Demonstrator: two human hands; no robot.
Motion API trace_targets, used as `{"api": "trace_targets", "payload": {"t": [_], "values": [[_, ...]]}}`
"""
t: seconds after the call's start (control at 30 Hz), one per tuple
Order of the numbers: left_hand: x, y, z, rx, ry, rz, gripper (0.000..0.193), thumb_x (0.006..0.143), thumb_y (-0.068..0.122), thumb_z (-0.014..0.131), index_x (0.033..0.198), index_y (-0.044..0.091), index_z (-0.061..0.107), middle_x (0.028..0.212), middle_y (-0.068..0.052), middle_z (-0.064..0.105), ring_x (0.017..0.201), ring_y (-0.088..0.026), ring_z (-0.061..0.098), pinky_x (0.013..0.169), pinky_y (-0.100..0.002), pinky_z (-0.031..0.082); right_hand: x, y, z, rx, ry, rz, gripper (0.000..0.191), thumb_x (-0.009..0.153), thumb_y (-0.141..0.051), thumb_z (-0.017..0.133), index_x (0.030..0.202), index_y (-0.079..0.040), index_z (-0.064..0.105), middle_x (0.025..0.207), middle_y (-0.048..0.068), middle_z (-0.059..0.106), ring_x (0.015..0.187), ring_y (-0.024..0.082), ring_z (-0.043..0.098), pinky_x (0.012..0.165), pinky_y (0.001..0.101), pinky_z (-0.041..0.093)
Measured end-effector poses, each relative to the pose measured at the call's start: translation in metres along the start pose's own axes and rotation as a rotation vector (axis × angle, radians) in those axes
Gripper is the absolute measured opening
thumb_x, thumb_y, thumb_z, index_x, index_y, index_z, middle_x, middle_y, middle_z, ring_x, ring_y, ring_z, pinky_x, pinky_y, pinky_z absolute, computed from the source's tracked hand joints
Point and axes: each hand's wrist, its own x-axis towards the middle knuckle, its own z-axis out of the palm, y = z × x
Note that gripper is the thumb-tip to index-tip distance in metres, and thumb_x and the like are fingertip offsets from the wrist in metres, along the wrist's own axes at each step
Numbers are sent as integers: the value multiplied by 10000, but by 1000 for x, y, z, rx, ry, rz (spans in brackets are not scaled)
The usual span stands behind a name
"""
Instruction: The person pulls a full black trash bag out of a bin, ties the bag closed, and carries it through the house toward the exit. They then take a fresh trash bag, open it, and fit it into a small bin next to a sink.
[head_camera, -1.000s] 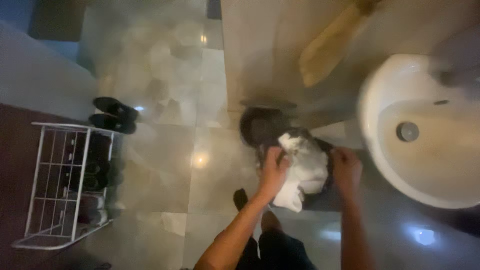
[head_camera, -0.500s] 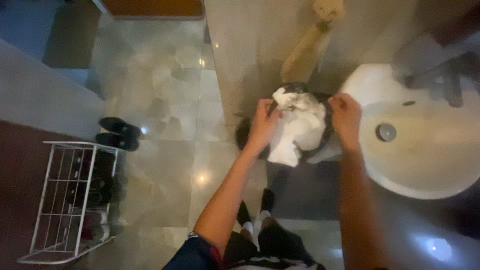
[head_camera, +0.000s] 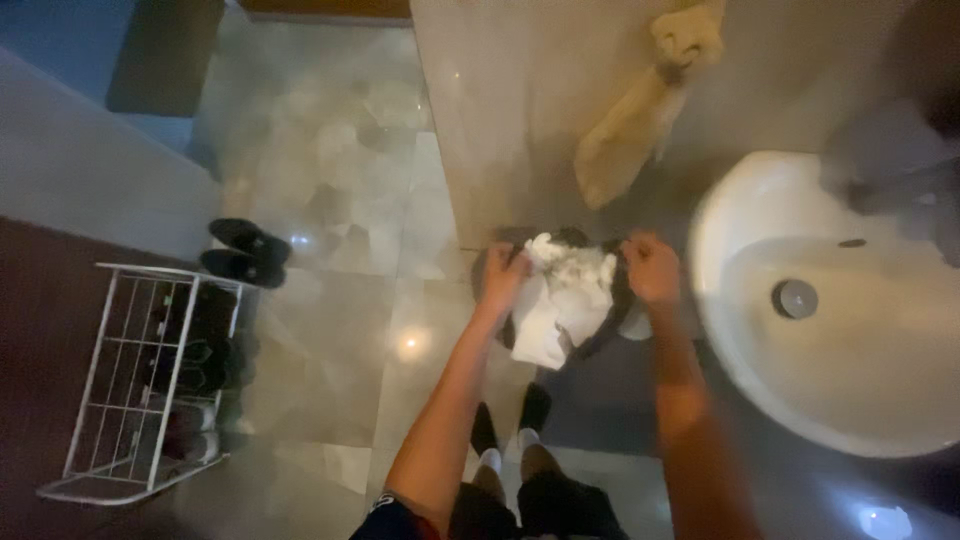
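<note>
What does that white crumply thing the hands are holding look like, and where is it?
Find the big white round sink on the right; just left of it, a dark bag hangs open between the left hand and the right hand. The white crumpled stuff bulges out of it, the only bright wrinkled lump there, unlike the tan towel hanging above.

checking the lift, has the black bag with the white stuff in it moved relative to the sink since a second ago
Yes. The black bag, gripped by the left hand and right hand, has risen from below the white sink rim to level with it.
</note>
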Motion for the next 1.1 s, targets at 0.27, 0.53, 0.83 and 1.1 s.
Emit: {"api": "trace_targets", "payload": {"t": [0.27, 0.53, 0.83, 1.1], "values": [[-31, -34, -14, 19, 42, -94, 399, 981, 166, 579, 1334, -7, 510, 1062, -169, 703, 832, -188, 614, 738, -329, 518, -33, 26, 27, 33, -62, 3, 302, 991, -209, 660, 1190, 13, 705, 1094, 199, 735, 978, 324, 709, 880, 427, 539], [-28, -52, -21, -27, 110, -24, 293, 1010, 112, 587, 1281, 8, 550, 1035, -62, 652, 838, -126, 599, 718, -277, 525, -47, 13, 60, 191, -33, -153, 183, 1010, -110, 602, 1126, -5, 696, 1084, 167, 701, 973, 299, 681, 862, 426, 532], [-36, -54, -32, -139, 181, 77, 285, 1031, 94, 518, 1312, 53, 526, 1027, -89, 668, 879, -129, 616, 774, -261, 502, -96, 16, 52, -305, -17, -412, 475, 881, -233, 728, 1329, -96, 657, 1464, 297, 431, 1329, 465, 409, 1077, 578, 358], [-51, -60, -38, -241, 151, 54, 357, 941, 11, 505, 1292, 18, 570, 1049, -93, 663, 858, -173, 599, 731, -317, 489, -128, -11, 68, -455, -562, -400, 953, 733, -343, 861, 1568, -323, 401, 1635, 179, 209, 1481, 418, 255, 1134, 589, 271]]}}
